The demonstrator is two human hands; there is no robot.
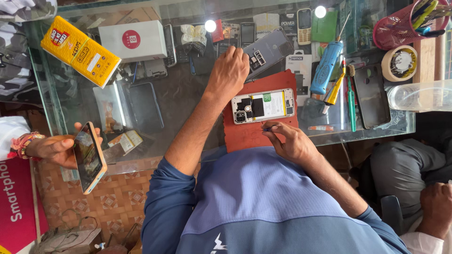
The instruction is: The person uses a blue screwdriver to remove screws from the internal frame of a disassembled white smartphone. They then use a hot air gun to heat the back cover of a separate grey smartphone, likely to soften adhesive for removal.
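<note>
Now the right hand (291, 141) pinches a small tool (267, 129) just beside the opened phone (263, 105).

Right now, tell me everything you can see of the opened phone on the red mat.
The opened phone lies flat, back cover off, across the red mat on the glass counter. Its pale frame shows a dark camera block and black shielding at one end, and a white battery with a green patch at the other. No hand touches it: the left hand rests beyond it, and the right hand pinches a thin tool with its tip just beside the near edge.
</note>
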